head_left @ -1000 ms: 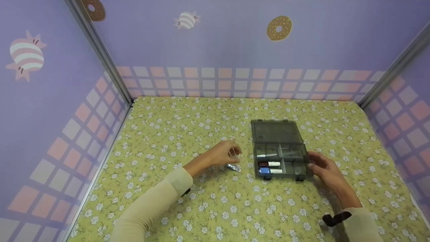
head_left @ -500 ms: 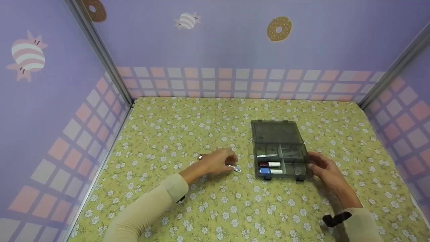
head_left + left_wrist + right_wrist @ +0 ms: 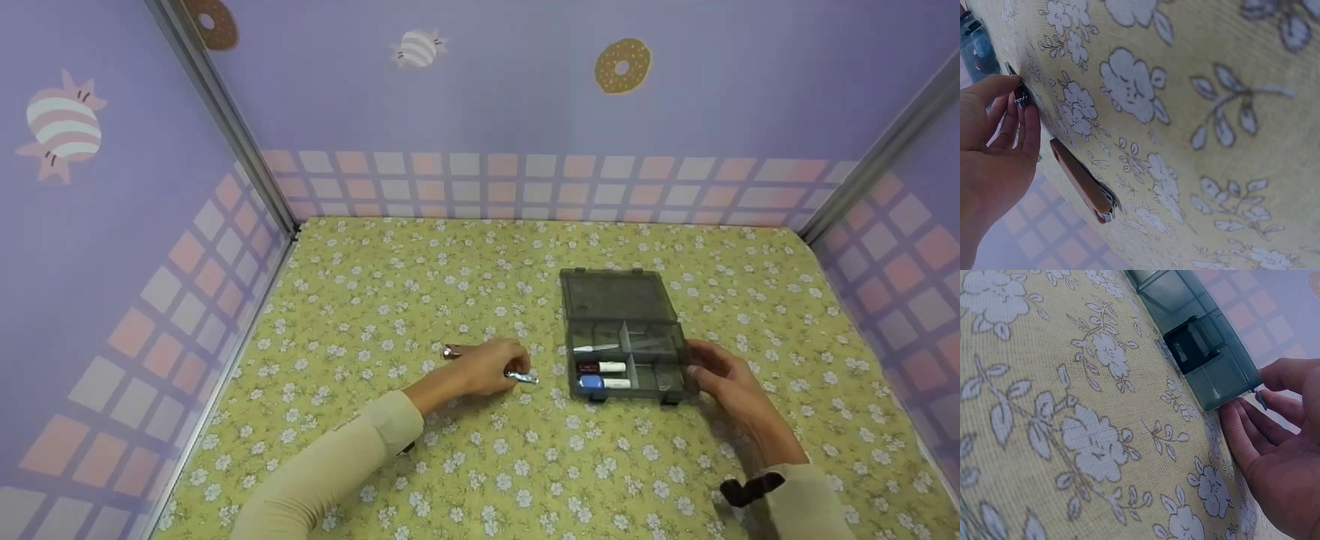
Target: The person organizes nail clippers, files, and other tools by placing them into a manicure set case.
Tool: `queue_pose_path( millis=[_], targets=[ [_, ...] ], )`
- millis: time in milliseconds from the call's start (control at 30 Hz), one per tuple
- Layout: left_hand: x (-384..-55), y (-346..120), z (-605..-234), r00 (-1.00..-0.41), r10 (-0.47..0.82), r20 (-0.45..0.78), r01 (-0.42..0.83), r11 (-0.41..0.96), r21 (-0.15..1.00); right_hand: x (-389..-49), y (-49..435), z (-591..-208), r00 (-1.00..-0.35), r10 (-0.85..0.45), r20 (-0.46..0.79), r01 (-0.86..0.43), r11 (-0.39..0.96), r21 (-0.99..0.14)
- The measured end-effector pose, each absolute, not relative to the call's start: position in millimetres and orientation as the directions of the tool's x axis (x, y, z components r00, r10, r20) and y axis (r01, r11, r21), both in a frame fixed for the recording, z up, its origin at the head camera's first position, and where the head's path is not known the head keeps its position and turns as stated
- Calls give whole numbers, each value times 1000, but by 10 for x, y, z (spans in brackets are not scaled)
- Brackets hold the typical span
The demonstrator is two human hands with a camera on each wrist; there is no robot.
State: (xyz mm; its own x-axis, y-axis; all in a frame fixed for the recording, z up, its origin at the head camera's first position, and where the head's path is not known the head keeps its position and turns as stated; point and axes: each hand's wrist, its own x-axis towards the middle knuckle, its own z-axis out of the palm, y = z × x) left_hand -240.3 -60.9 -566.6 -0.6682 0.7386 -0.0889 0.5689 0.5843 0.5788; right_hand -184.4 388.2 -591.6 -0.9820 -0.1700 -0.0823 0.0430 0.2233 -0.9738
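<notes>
My left hand [image 3: 491, 367] pinches a small silver nail clipper [image 3: 523, 376] between thumb and fingertips, low over the cloth; part of the clipper is hidden by the fingers. Behind that hand lies a second nail clipper [image 3: 1084, 183], brown with a metal end. At the right, my right hand [image 3: 731, 382] holds the right side of a smoky clear compartment box [image 3: 619, 296], thumb against its wall and fingers at the lower corner. The box lies with its lid folded back. Inside are a dark red bottle [image 3: 589, 367] and a blue bottle [image 3: 591, 382], both white-capped.
A thin pale tool [image 3: 596, 348] lies in the box's upper left compartment. White dividers [image 3: 634, 373] split the box. A flowered yellow cloth [image 3: 420, 285] covers the table, with purple panel walls [image 3: 510, 97] on the left, back and right.
My left hand has drawn back slightly toward the left and lowered, and its fingers have closed on the silver nail clipper. The brown clipper behind has come into sight. The right hand stays at the box.
</notes>
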Motion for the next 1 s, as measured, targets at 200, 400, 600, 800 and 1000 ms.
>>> queue_pose_path(
  millis=[200, 400, 600, 800, 1000],
  targets=[
    [-2404, -614, -5650, -653, 752, -89, 583, 574, 575, -1839, 3881, -5908, -981, -171, -90, 47, 237, -970],
    [-2439, -618, -5593, -649, 757, -75, 586, 560, 586, -1844, 3894, -5916, -982, -163, -92, 50, 249, -967],
    [-2463, -606, -5488, -670, 739, -70, 567, 570, 595, -1848, 3901, -5923, -982, -169, -83, 39, 248, -968],
    [-2511, -478, -5429, -658, 751, -60, 582, 557, 592, -1823, 3889, -5905, -984, -158, -80, 33, 280, -959],
    [-2544, -292, -5356, -651, 757, -57, 590, 552, 589, -1816, 3871, -5896, -984, -162, -79, 28, 292, -956]
  ],
)
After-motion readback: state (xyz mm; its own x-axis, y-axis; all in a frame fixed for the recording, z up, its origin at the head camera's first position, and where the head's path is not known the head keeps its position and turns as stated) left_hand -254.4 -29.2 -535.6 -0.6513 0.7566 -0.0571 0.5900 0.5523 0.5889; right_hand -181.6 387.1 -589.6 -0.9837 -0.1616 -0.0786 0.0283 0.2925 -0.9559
